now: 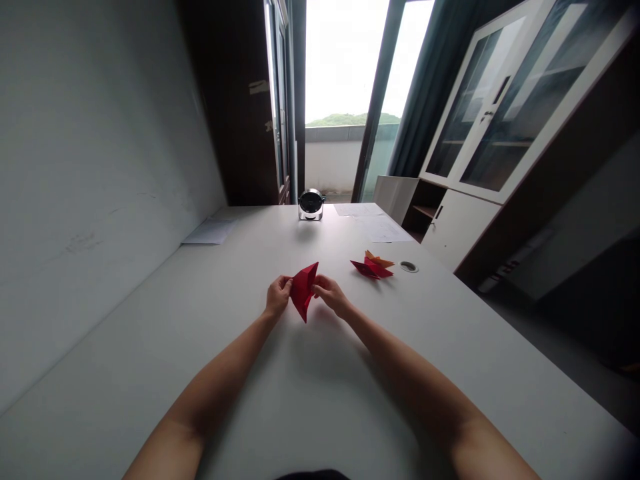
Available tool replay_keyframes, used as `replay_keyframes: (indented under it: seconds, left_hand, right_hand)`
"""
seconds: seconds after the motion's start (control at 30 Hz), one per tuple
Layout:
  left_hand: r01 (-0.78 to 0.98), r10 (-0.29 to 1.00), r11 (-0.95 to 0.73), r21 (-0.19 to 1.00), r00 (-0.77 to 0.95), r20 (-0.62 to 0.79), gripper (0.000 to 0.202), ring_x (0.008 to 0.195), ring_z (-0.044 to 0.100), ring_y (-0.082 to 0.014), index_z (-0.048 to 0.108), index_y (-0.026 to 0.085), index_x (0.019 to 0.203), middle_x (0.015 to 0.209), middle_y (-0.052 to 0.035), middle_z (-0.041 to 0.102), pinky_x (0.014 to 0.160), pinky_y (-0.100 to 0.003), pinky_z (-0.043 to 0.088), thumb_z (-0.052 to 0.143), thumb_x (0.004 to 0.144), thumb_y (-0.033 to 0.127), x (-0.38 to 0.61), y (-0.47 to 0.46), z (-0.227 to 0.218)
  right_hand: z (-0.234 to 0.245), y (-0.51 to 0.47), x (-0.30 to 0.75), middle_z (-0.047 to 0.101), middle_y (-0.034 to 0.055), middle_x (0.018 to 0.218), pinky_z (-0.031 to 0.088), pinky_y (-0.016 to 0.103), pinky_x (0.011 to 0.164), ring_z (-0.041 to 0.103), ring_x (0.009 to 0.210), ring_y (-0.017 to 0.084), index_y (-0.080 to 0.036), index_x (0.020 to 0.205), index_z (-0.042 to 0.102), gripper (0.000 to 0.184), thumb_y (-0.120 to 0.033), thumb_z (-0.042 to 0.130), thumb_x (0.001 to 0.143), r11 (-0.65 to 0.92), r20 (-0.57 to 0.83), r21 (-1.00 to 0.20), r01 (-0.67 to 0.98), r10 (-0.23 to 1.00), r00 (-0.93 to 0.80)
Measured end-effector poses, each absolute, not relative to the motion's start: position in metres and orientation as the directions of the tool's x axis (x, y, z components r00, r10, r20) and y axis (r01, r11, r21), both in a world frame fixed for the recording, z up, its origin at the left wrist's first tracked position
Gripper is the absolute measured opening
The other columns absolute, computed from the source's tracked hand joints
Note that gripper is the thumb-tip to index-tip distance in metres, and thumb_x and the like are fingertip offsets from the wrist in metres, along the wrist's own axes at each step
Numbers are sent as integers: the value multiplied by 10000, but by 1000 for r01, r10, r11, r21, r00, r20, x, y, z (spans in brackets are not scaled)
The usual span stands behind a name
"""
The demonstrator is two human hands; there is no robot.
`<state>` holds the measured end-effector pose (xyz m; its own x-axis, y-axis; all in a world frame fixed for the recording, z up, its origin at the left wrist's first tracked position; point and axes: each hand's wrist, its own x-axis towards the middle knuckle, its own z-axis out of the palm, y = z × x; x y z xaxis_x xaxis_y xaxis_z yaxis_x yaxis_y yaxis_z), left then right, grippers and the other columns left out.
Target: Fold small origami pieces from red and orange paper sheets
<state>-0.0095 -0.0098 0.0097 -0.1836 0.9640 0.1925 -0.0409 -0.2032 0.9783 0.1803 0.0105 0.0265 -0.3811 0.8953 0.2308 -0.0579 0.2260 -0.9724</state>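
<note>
A sheet of red folded paper (303, 289), pointed at its top and bottom, is held up just above the white table (320, 400). My left hand (279, 294) pinches its left edge between thumb and fingers. On the opposite side, my right hand (329, 293) has its fingers closed on the paper's right edge. To the right, beyond my right hand, lie folded paper pieces, red (373, 268) and orange (381, 261), close together on the tabletop.
A round black device on a silver stand (311, 204) is at the table's far end. White sheets lie at the far left (210, 231) and far right (387, 229). Near the right edge is a round cable hole (409, 267). A wall (100, 200) borders the left side.
</note>
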Motion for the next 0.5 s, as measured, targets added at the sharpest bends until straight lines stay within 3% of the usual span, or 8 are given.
replay_keyframes:
  seconds: [0.5]
  left_hand:
    - [-24, 971, -196, 980, -142, 191, 258, 695, 613, -164, 688, 182, 869, 801, -52, 692, 630, -255, 479, 673, 801, 430, -5, -14, 13]
  right_hand:
    - [26, 7, 177, 678, 39, 802, 487, 296, 635, 603, 708, 191, -176, 910, 654, 228, -345, 662, 758, 268, 241, -963, 12, 885, -398]
